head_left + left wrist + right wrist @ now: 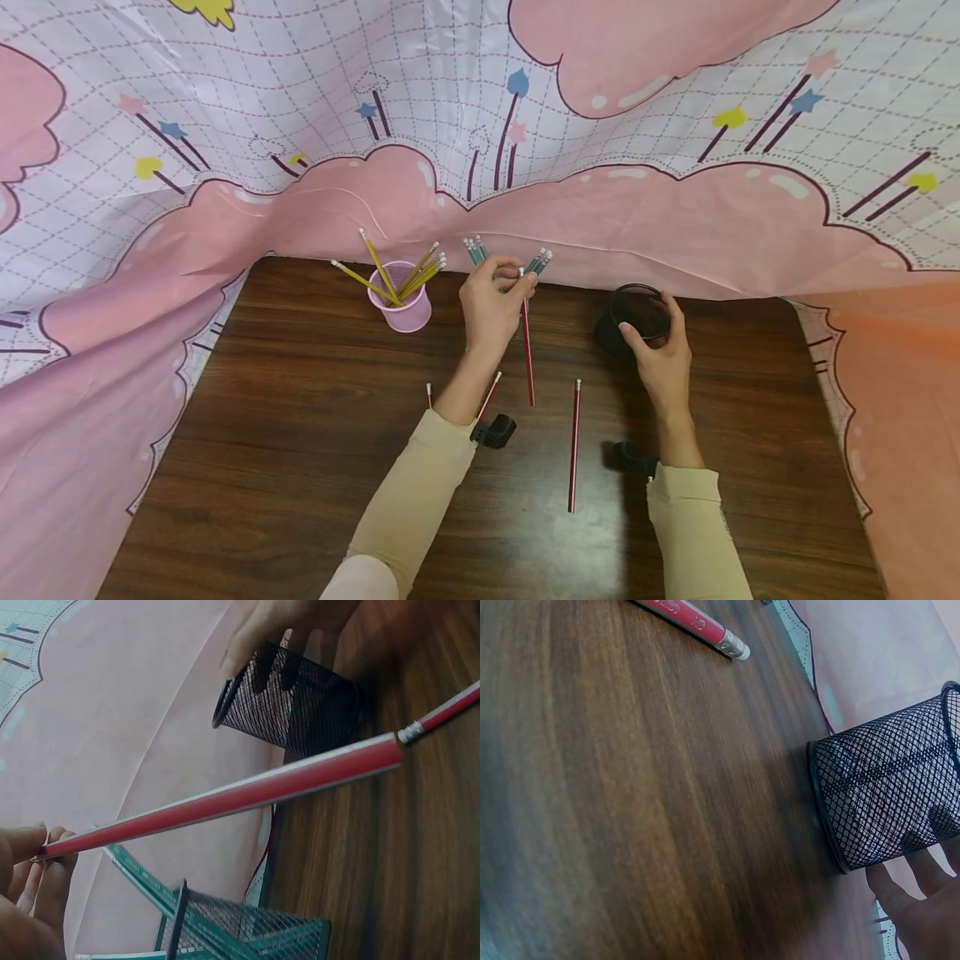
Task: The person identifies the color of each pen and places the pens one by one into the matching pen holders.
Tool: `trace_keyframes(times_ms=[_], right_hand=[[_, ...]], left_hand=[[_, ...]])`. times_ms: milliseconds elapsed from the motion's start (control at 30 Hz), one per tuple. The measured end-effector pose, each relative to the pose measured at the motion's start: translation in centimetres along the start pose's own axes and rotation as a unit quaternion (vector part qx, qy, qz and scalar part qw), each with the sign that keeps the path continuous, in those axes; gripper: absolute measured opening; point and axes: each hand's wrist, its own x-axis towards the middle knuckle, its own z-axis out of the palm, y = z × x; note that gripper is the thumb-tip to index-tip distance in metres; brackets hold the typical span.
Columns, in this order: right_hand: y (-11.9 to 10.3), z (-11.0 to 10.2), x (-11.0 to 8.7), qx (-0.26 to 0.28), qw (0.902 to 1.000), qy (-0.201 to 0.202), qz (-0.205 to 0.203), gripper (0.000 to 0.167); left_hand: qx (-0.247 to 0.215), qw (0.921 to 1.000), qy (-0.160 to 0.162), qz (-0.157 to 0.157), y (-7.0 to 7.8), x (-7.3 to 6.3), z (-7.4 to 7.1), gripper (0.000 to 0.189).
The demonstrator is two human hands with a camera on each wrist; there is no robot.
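Observation:
My left hand [491, 304] pinches a red pencil [528, 358] near its eraser end, the other end slanting down over the table. In the left wrist view that pencil crosses in front of a dark mesh cup [180, 919] with several green pencils [146, 879]; from the head, the hand hides most of this cup. My right hand [667, 367] grips a black mesh pencil cup [892, 780], thumb at the rim and fingers around the far side. No pencils show inside it.
A pink mesh cup [408, 318] with several yellow pencils [382, 267] stands at the back left. One red pencil [574, 450] lies on the wooden table [285, 467] between the arms. Two more show partly beside the left forearm. A patterned cloth [645, 221] hangs behind.

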Motion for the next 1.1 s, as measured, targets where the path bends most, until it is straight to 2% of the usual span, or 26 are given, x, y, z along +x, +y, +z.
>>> trace_keyframes(times_ms=[200,433,733,933,1100], right_hand=[[0.0,-0.4,0.1,0.005,1.0000,-0.001,-0.005,0.076],[0.1,-0.5,0.1,0.000,1.0000,0.001,-0.009,0.076],[0.1,-0.5,0.3,-0.020,0.9996,0.009,-0.019,0.075],[-0.2,-0.2,0.0,-0.033,0.9993,0.005,-0.016,0.074],[-0.2,0.0,-0.2,-0.045,0.9989,0.004,-0.014,0.074]], left_hand=[[0.034,0.9993,0.014,0.005,0.8,1.0,1.8,0.022],[0.017,0.9991,0.033,0.020,1.8,2.4,4.0,0.019],[0.012,0.9982,0.050,0.030,1.8,2.9,4.7,0.020],[-0.038,0.9963,0.068,0.036,1.7,3.7,5.0,0.022],[-0.050,0.9935,0.091,0.045,1.9,3.8,5.6,0.022]])
